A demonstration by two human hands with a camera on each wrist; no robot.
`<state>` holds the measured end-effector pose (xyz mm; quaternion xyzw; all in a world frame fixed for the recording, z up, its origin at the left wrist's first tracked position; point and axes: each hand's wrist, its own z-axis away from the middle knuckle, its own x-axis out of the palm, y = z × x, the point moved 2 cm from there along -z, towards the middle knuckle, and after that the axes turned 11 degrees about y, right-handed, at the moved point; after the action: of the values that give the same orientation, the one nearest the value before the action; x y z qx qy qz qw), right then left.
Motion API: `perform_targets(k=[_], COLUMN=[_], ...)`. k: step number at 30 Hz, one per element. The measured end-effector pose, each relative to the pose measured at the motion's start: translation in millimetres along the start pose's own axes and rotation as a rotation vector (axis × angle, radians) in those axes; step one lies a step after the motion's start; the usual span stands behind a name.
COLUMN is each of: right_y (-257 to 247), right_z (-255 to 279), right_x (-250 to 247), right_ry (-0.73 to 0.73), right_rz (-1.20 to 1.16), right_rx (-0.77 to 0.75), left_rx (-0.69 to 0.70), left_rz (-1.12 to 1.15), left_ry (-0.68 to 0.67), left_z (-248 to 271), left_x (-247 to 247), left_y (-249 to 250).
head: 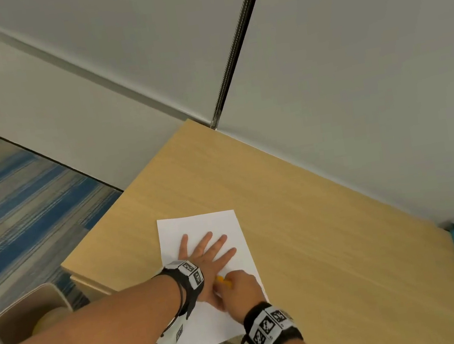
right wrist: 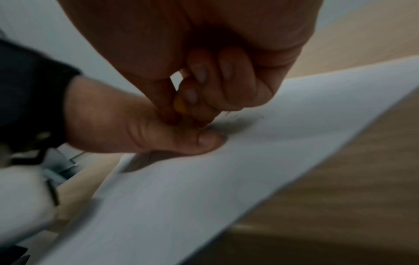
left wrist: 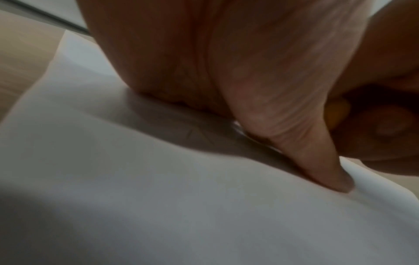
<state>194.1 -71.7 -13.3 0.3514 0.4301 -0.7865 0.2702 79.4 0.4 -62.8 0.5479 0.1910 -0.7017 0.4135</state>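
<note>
Since the left hand (head: 207, 263) lies flat w/ fingers straight & spread on the paper (head: 198, 224), it prob. serves as both weight & template. The paper sits at the near-left part of the table (head: 315, 217), its near end apparently overhanging the edge, so pressing down stops it sliding. Right hand (head: 242, 290) is clenched round a short yellow pencil (head: 223, 280), point down beside the left thumb, likely tracing the hand's outline. Faint grey marks show by the thumb in the right wrist view. Pencil tip is hidden by fingers, so contact w/ paper is unclear. Both wrist views are blurred. Bin (head: 20, 314) is partly cut off by the forearm.
</note>
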Motion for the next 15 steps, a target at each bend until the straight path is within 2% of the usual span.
perform_targets(k=[4,9,13,15], right_y=[11.4,1.2,5.6,2.2], right_z=[-25.1,-2.3,-38.8,-29.8], right_x=[-25.1,-5.2,-28.9,-20.3], right_ry=[0.108,-0.01,0.117,0.055], right_rz=[-0.062,-0.013,-0.017,-0.005], right_rx=[0.113,0.001,0.108,0.07], left_rx=[0.011,-0.001,-0.006,-0.009], left_rz=[0.018,0.009,0.023,0.015], left_ry=[-0.024,-0.011,-0.036,-0.04], left_z=[2.5,1.5,1.0,2.3], left_x=[2.0,-1.0,1.0,1.8], left_y=[-1.8,0.0,-0.2,-0.1])
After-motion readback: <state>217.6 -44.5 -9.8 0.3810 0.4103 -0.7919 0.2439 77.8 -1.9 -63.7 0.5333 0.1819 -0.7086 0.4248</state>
